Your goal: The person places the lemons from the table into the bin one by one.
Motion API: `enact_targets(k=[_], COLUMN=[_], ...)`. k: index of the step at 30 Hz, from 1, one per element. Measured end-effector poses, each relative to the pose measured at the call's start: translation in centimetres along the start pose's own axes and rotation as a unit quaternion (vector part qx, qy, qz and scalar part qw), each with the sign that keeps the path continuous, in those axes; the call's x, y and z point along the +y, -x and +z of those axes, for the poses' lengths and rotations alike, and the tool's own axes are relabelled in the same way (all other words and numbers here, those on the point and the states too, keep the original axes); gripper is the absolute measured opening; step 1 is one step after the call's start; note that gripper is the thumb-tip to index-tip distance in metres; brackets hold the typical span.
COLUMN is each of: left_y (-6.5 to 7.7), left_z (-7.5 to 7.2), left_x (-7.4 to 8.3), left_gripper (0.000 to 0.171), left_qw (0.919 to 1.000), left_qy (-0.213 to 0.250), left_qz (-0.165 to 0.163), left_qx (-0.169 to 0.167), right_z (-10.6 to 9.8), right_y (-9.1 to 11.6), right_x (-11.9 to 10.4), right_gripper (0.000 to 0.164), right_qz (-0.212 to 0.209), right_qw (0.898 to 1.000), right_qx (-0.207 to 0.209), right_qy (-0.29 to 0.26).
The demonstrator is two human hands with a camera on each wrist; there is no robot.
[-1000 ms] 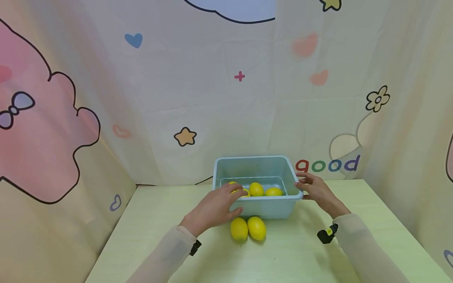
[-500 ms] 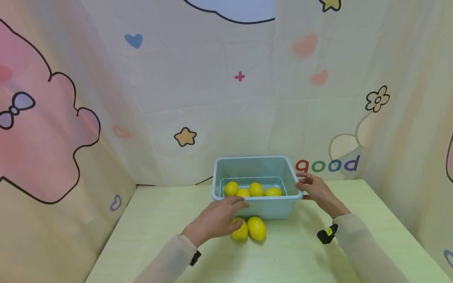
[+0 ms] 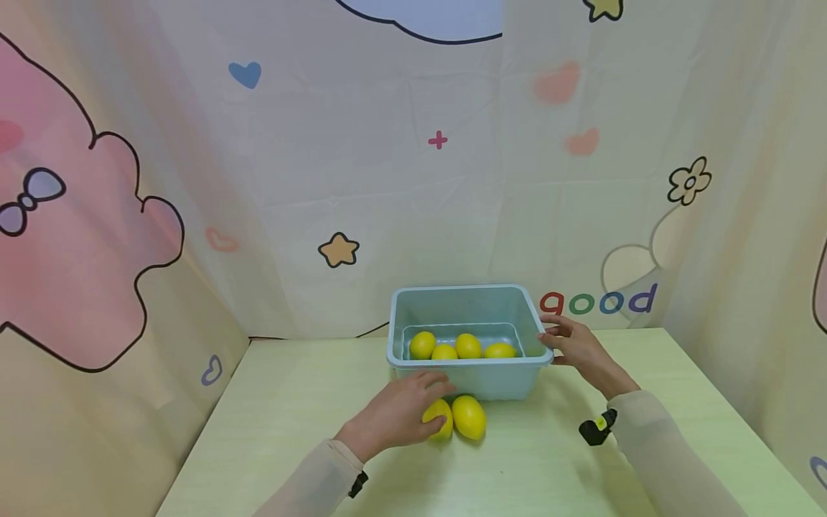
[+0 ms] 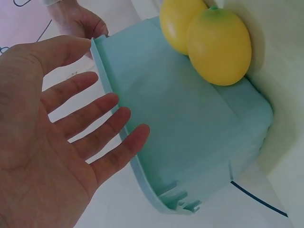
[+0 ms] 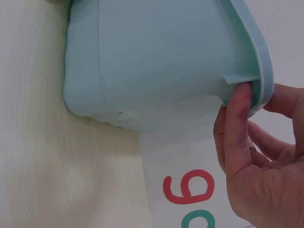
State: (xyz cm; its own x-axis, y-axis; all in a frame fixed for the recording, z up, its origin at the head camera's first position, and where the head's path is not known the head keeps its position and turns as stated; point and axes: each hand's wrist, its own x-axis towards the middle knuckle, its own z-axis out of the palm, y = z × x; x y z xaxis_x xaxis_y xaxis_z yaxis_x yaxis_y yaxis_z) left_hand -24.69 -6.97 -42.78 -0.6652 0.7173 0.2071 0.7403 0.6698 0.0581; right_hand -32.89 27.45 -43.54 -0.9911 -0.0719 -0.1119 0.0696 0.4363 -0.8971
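Note:
In the head view my left hand (image 3: 397, 413) hovers over the left of two yellow lemons, its fingers extended and parted. That lemon (image 3: 442, 409) is partly hidden by the hand; a second lemon (image 3: 469, 418) lies right beside it on the table. In the left wrist view the palm faces the front wall of a light blue plastic bin (image 4: 166, 99), and the hand holds nothing. My right hand (image 3: 578, 352) grips the bin's right rim, with fingers (image 5: 239, 123) under the lip and the thumb over it. Several lemons (image 3: 468, 346) lie inside the bin.
The pale wooden table (image 3: 291, 416) ends at a printed curtain (image 3: 452, 215) right behind the bin. More curtain (image 3: 775, 237) hangs along both sides. A black wrist camera (image 3: 596, 429) is strapped to the right wrist.
My left hand has moved out from over the bin, down and toward me to the left front lemon, uncovering the lemons inside. The right hand and the bin have stayed put.

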Motion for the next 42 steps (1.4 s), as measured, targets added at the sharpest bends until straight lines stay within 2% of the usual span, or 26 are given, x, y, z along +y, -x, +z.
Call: enact_targets(k=[11, 22, 27, 34, 42], left_y=[-0.1, -0.6, -0.8, -1.0, -1.0], left_z=[1.7, 3.5, 4.3, 5.6, 5.7], left_x=[-0.4, -0.8, -0.9, -1.3, -1.2], left_gripper=[0.046, 0.047, 0.047, 0.045, 0.044], left_qw=[0.9994, 0.9979, 0.9971, 0.9968, 0.9950], left_qy=[-0.002, -0.028, -0.023, -0.026, -0.018], left_qz=[-0.018, -0.019, -0.024, -0.014, -0.028], left_qx=[-0.028, -0.056, -0.069, -0.074, -0.094], right_z=[-0.1, -0.1, 0.0, -0.1, 0.1], right_y=[-0.1, -0.2, -0.2, -0.1, -0.1], right_x=[0.3, 0.3, 0.2, 0.0, 0.0], right_gripper=[0.063, 0.061, 0.059, 0.059, 0.057], right_qz=[0.000, 0.001, 0.004, 0.001, 0.001], right_qw=[1.000, 1.000, 1.000, 1.000, 1.000], right_qx=[0.004, 0.001, -0.002, 0.001, 0.000], right_qy=[0.003, -0.003, -0.008, -0.011, -0.001])
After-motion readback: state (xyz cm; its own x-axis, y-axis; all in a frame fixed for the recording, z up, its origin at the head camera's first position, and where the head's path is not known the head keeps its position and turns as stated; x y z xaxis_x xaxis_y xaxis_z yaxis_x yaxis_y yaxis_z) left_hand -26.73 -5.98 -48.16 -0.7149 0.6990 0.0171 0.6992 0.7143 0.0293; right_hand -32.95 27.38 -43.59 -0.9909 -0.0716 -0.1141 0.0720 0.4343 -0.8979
